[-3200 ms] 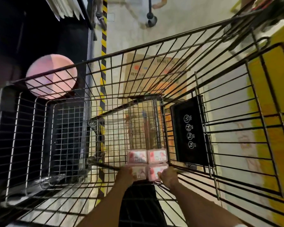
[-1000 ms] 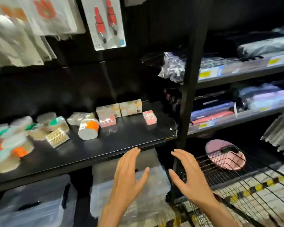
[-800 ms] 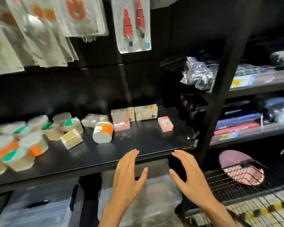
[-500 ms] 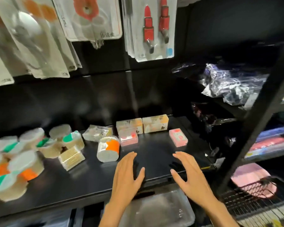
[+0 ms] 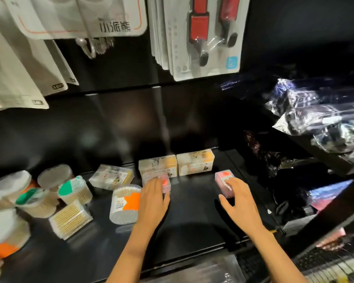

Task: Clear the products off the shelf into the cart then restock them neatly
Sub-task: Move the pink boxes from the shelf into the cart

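Two small pink boxes lie on the black shelf (image 5: 192, 225). My left hand (image 5: 151, 201) rests with fairly straight fingers on the left pink box (image 5: 165, 183), covering most of it. My right hand (image 5: 239, 205) lies on the right pink box (image 5: 222, 177), fingers over its top and thumb at its near corner. Behind them stand two clear boxes of cotton swabs (image 5: 195, 162) against the back wall. A wire corner of the cart (image 5: 331, 264) shows at the lower right.
A round swab tub with an orange label (image 5: 125, 203) stands just left of my left hand. Several more tubs and swab packs (image 5: 70, 218) crowd the shelf's left side. Carded goods (image 5: 198, 35) hang above. Plastic-wrapped packs (image 5: 319, 119) fill the right-hand shelves.
I turned from the cart to the shelf and leaned in. Both hands moved forward from the shelf's front edge onto the two pink boxes.
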`<state>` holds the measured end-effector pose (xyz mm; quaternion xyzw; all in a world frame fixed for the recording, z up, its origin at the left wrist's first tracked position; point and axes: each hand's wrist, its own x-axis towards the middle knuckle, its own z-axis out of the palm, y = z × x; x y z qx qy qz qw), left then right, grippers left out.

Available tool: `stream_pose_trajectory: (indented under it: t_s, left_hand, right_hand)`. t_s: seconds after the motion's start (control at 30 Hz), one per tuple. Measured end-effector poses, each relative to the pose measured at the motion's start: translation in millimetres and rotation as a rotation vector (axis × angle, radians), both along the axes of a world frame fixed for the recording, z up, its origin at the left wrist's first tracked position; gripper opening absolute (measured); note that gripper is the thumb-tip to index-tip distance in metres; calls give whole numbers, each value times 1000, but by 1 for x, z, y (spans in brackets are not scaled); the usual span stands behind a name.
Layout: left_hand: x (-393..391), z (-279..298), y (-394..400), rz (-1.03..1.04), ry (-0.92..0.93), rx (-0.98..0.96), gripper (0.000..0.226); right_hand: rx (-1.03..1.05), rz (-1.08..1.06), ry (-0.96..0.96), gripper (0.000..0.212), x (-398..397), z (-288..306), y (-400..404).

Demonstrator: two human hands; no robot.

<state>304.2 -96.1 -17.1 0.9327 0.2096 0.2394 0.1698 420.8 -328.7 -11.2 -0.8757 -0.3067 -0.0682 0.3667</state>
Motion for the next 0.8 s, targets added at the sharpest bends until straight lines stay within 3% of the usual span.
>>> stream_pose_trajectory:
  t_s: [0.13, 0.37, 0.5, 0.7, 0.8]
  left_hand:
    - [13, -6, 8, 64, 56, 99, 32]
    - [21, -16, 7, 119, 196, 202, 35]
    - [12, -20, -3, 77, 183, 133, 36]
    - [-21, -19, -24, -195, 18, -94, 22]
    - [-29, -22, -28, -77, -29, -138, 42]
  right_hand:
    - [-124, -145, 67, 54, 30, -12, 3]
    - [-193, -177, 104, 60, 41, -24, 9]
    - [-140, -104, 126, 57, 39, -24, 7]
    - [-128, 134, 229, 59, 23, -25, -1]
    - [-78, 183, 240, 61, 16, -25, -4]
